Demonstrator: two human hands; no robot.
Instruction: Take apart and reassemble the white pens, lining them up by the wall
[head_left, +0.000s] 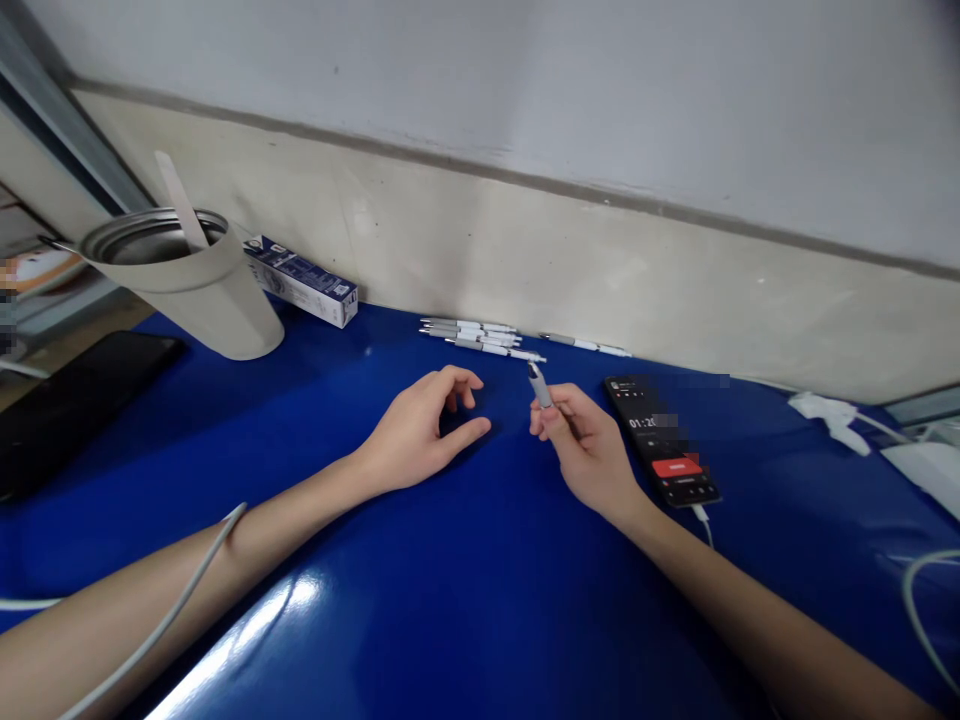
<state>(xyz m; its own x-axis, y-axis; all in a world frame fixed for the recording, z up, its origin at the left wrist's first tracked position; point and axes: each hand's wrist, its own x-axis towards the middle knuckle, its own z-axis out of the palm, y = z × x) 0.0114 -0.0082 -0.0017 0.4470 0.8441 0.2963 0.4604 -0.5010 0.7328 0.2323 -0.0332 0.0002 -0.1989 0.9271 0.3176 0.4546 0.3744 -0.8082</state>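
My right hand [589, 445] grips a pen [538, 384] with a grey grip and a dark tip that points up and away from me. The rest of that pen is hidden by my fingers. To its left, my left hand [424, 425] hovers at or rests on the blue table, thumb and fingers apart, holding nothing. Just beyond both hands, several white and grey pens [480, 334] lie together in a small bunch near the wall. A single pen [585, 344] lies apart to the right of the bunch.
A smartphone [660, 440] with a lit screen lies right of my right hand, a white cable plugged in. At left stand a beige tumbler [217, 300] and a blue-and-white box [304, 280]. A black device [82, 400] lies at far left. A white cable [180, 610] crosses my left forearm.
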